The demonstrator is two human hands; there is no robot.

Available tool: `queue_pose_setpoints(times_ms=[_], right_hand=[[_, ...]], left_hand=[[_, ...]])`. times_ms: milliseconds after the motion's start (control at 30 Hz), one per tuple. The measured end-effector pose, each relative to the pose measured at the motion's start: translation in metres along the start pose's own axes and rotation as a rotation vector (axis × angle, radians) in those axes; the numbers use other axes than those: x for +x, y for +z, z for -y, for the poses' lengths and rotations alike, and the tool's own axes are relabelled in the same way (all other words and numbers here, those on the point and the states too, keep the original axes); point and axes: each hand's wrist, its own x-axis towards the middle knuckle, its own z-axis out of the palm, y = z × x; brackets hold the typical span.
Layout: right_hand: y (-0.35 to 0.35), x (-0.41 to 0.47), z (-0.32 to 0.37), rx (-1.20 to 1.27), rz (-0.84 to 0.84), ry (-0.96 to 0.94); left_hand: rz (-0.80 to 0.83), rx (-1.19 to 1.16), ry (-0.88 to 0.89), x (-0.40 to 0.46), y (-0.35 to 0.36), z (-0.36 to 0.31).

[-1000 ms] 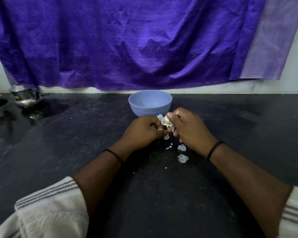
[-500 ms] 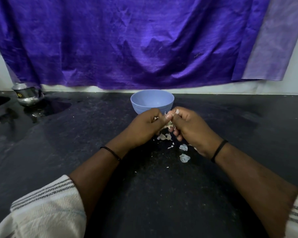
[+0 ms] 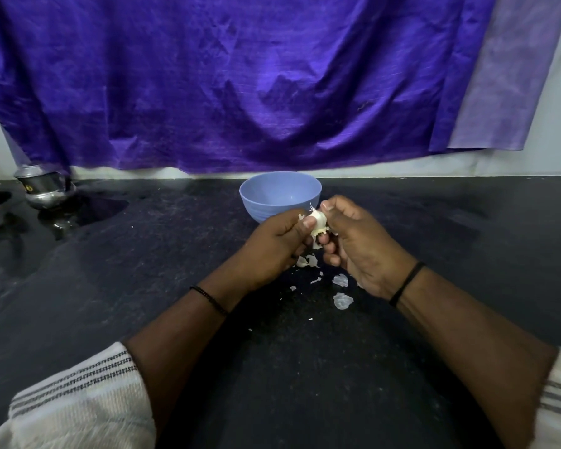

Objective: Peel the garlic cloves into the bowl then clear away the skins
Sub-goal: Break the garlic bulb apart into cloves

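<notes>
Garlic clove (image 3: 318, 221) pinched between both hands (image 3: 314, 244), before bowl (image 3: 279, 197)

No text can be read; the metal pot (image 3: 44, 189) bears only a small, illegible yellow emblem.

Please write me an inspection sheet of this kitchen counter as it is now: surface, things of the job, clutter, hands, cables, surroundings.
Surface: dark stone counter, dusty, with wet patches at far left.
Job's things: garlic, partly skinned, held in front of the blue bowl; bowl contents not visible.
Clutter: loose garlic skins on the counter under the hands.
Hands: left hand and right hand both pinch the garlic.
Cables: nothing seen.
Surroundings: purple cloth hanging behind; steel pot at far left.
</notes>
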Motion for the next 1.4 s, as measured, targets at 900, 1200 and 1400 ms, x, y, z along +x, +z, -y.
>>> queue_pose_setpoints(times_ms=[900, 1200, 1400], right_hand=[[0.013, 0.002, -0.016, -0.574, -0.364, -0.335], [0.007, 0.003, -0.005, -0.167, -0.244, -0.191], [-0.007, 0.006, -0.011, -0.456, -0.195, -0.218]], left_hand=[[-0.081, 0.091, 0.015, 0.006, 0.007, 0.004], [-0.087, 0.133, 0.008, 0.006, -0.002, 0.007], [-0.128, 0.523, 0.001, 0.005, -0.016, 0.019]])
